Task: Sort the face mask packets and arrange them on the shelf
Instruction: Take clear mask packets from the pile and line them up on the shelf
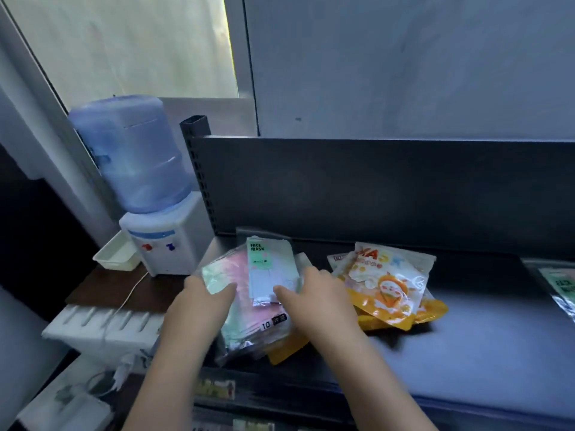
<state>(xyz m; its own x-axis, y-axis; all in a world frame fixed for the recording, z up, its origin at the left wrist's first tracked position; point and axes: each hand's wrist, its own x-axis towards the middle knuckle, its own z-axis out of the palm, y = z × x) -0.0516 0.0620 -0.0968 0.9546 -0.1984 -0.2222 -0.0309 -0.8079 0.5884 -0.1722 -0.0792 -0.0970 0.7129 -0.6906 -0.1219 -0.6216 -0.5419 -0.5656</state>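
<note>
Slippage is my main worry here: the glossy stack (258, 293) of face mask packets sits at the left end of the shelf (485, 346), and its lower corner already pokes past the front edge. My left hand (207, 298) grips the stack's left side, thumb curled over the top packet. My right hand (314, 290) lies on the pale green packet (270, 269) with fingers half bent; I cannot tell whether it is pinching or only pressing. If I lift one packet carelessly, the ones under it could slide off toward the floor. The orange packets (389, 290) lie in a loose heap just beside my right wrist, so a sideways sweep might knock them askew or mix the kinds again.
</note>
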